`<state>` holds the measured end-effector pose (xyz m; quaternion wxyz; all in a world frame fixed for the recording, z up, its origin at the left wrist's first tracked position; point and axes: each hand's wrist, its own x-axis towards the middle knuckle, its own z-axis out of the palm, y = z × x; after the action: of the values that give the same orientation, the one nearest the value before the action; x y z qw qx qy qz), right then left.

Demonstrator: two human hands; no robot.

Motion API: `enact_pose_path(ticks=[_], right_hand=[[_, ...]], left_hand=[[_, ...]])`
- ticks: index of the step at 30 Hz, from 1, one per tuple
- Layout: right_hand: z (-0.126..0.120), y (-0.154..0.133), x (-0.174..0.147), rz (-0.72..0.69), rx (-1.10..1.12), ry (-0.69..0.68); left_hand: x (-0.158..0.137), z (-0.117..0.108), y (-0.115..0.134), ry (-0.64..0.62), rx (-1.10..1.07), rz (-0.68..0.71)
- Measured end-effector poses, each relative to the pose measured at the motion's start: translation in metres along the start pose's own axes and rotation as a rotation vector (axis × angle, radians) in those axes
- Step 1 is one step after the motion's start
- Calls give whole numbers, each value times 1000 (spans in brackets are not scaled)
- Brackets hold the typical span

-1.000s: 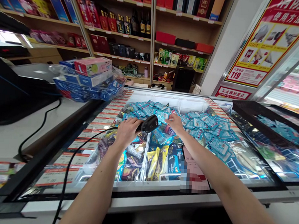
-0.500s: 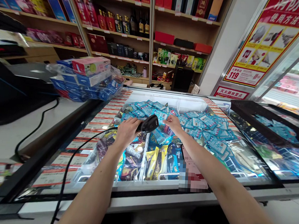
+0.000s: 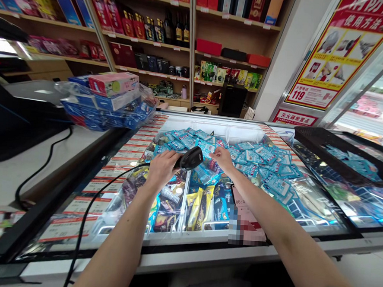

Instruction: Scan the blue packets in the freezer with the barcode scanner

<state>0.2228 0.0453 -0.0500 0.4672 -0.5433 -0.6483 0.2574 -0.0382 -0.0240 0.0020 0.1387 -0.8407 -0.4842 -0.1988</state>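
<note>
My left hand (image 3: 161, 170) is wrapped round the handle of a black corded barcode scanner (image 3: 190, 158), whose head points right. My right hand (image 3: 222, 159) pinches the edge of a small blue packet (image 3: 205, 148), a little beyond the scanner's head. Many similar blue packets (image 3: 265, 153) lie in overlapping piles on the glass top of a chest freezer (image 3: 86, 217), on both sides of my right hand. Under my right forearm lies a phone (image 3: 245, 216), partly hidden. Yellow ice cream wrappers (image 3: 203, 207) show through the glass.
The scanner's black cable (image 3: 88, 206) runs down the left side. A plastic-wrapped stack of boxes (image 3: 113, 99) stands at the back left. On the right sits a black tray (image 3: 311, 142) with more blue packets. Shelves of bottles and boxes (image 3: 152, 46) line the back.
The view has shifted very slightly. Both hands keep nearly the same place, with the scanner and the blue packet still held.
</note>
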Motion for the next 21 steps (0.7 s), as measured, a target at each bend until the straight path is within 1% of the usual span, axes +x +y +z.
enact_pose_path(ticks=[5,10,18,21], right_hand=[[-2,0,2,20,17,-59],[-6,-3,3,34,12,-91],[-7,-4,3,70,50,-113],[-13,-4,2,105,81,-115]], left_hand=[[1,0,0,1,-16,8],[2,1,0,11,-40,21],[1,1,2,20,-24,30],[0,2,2,20,-20,39]])
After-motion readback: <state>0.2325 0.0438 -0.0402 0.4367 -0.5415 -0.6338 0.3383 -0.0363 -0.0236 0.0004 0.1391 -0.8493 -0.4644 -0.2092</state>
